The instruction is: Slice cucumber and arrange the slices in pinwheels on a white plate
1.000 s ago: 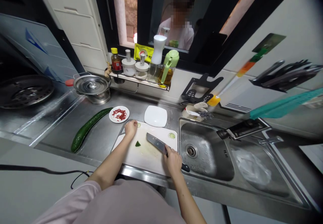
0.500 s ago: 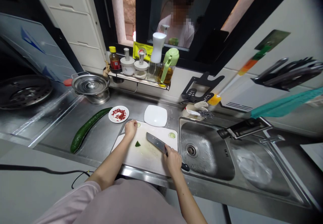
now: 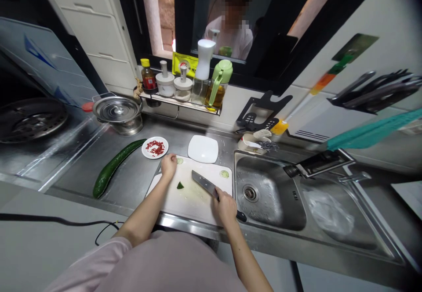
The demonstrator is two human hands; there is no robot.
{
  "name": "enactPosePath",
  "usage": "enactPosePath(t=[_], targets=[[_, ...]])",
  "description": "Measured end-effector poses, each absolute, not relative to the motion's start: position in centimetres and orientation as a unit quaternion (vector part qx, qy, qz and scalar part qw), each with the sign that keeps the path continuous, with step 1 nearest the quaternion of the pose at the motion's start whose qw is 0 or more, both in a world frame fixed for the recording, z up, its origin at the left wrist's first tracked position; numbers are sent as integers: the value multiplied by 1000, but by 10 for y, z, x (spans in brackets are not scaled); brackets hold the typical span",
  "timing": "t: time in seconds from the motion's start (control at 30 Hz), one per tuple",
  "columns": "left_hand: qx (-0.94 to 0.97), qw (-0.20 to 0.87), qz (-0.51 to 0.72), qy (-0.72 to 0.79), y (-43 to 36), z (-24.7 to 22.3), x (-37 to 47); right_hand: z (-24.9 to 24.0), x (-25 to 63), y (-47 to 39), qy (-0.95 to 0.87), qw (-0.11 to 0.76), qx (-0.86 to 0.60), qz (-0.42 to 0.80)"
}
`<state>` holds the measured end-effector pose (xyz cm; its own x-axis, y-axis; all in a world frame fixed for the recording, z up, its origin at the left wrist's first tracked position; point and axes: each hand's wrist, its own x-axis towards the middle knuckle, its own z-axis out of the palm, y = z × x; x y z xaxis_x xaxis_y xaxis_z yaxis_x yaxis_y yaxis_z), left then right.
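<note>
A person in a pale pink shirt [image 3: 178, 261] is working at a steel counter [image 3: 77, 178], the right hand [image 3: 227, 207] clamping firmly around the black handle of a knife [image 3: 203, 182] above a white cutting board [image 3: 198, 206]. The blade is pointing away and to the left across the board; whether it is touching the surface is hard to tell. The left hand [image 3: 169, 165] is resting at the board's far left corner, fingers curling together beside a pale green piece [image 3: 180, 161] (whether they are pinching anything, one cannot tell from this angle). A dark green wedge [image 3: 180, 185] is lying just left of the blade, while pale green slices [image 3: 224, 174] are sitting near the far right corner. Farther left, a long cucumber [image 3: 117, 167] is stretching across the counter, well apart from the knife. A round plate [image 3: 144, 149] is holding chopped red bits [image 3: 154, 144] near the cucumber's tip, a white square dish [image 3: 203, 149] is sitting just beyond the board, and a sink [image 3: 267, 200] is flanking it on the right.
</note>
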<state>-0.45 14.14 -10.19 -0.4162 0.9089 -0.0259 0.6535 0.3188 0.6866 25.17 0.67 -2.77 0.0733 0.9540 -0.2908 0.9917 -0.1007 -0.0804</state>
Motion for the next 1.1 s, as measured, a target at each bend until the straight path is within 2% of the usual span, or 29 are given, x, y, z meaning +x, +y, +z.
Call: enactPosePath(t=[0.23,0.47,1.1], targets=[[409,204,458,763,87,-97,2,-27,240,6,663,47,721,-199],[577,216,444,650,7,-107,14,-19,213,4,709,82,663,-223],[642,139,500,564,11,-128,13,-10,176,-9,773,117,587,-211]])
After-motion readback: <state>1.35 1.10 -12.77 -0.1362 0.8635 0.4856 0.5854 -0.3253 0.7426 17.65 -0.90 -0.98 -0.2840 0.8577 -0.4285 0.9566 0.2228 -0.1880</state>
